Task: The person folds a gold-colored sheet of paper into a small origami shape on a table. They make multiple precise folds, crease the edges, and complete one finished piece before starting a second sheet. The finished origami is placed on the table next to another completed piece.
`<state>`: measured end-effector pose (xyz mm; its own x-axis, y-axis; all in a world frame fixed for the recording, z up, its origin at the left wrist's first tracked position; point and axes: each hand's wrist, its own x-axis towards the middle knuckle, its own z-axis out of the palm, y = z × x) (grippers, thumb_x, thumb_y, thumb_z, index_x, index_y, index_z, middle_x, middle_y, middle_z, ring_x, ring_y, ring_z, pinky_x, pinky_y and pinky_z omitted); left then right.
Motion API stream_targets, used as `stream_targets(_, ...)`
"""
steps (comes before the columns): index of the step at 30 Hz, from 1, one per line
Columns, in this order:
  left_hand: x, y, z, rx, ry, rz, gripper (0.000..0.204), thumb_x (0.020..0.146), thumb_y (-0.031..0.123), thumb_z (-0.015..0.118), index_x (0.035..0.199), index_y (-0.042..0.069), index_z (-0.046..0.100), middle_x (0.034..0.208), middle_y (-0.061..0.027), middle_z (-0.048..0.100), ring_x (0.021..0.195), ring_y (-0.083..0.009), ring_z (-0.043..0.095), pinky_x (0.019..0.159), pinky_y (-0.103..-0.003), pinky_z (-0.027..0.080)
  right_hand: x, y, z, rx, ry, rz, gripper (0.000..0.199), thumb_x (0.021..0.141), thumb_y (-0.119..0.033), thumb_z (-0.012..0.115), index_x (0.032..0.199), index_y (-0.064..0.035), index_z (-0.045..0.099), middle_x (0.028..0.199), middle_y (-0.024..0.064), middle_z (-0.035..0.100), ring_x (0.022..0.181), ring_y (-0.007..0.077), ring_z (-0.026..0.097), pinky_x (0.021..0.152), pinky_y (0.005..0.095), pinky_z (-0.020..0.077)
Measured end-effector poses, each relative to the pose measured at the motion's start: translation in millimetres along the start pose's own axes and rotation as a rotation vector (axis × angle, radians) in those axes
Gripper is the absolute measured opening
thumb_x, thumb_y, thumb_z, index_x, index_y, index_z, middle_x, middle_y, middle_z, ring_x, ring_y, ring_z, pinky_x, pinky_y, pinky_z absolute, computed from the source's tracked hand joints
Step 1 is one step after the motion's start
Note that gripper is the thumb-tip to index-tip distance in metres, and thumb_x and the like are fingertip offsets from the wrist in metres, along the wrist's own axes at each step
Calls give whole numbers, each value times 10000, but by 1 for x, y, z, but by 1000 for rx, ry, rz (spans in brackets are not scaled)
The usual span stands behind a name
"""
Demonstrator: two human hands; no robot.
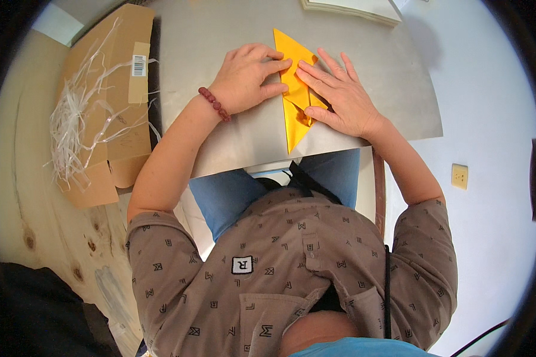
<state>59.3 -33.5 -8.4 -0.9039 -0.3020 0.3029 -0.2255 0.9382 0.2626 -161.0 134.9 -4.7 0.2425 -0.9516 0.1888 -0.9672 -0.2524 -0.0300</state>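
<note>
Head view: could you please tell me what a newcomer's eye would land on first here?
The bright yellow paper, folded to a long pointed shape, lies mid-frame on a grey sheet. The left hand, with a red bead bracelet at its wrist, and the right hand both press flat on it. At the far left an open cardboard box holds pale shredded strips.

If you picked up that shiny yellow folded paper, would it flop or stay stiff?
The yellow paper is thin and folded into pointed layers, so it would probably feel very light and bend easily. Its glossy face may slide on the smooth grey board. Both the left hand and the right hand press it flat.
</note>
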Motion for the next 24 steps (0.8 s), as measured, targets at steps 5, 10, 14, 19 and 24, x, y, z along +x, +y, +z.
stream_targets(5, 1, 0, -1, -28, -46, -39, 474, 960, 401, 730, 1380, 182, 716, 1417, -53, 627, 1401, -288, 484, 1199, -479, 339, -10, -2, -4, 51, -17, -23, 722, 1024, -643, 483, 1554, -156, 533, 1615, 40, 502, 1588, 330, 272, 1313, 579, 76)
stream_targets(10, 2, 0, -1, -42, -56, -53, 470, 963, 397, 723, 1380, 182, 715, 1424, -47, 622, 1412, -290, 473, 1202, -479, 331, -25, -7, -11, 131, -8, -61, 677, 1022, -597, 531, 1530, -151, 562, 1580, 44, 543, 1574, 332, 306, 1312, 578, 104)
stream_targets(14, 2, 0, -1, -54, -55, -49, 473, 960, 398, 718, 1379, 180, 715, 1422, -46, 623, 1410, -290, 474, 1202, -475, 328, -35, -11, -18, 173, -17, -85, 655, 996, -551, 604, 1506, -141, 585, 1558, 44, 566, 1561, 338, 331, 1303, 582, 145)
stream_targets(19, 2, 0, -2, -45, -58, -46, 477, 952, 399, 718, 1374, 176, 716, 1416, -48, 625, 1400, -291, 481, 1194, -472, 334, -52, -21, -29, 272, -12, -117, 610, 926, -437, 733, 1457, -151, 634, 1529, 36, 589, 1535, 341, 379, 1278, 580, 233)
stream_targets(24, 3, 0, -4, -80, -77, -55, 478, 938, 399, 726, 1364, 184, 719, 1402, -56, 628, 1375, -294, 495, 1170, -484, 354, -53, -20, -33, 310, 8, -127, 506, 959, -397, 701, 1409, -167, 669, 1509, 51, 597, 1505, 348, 414, 1264, 575, 261)
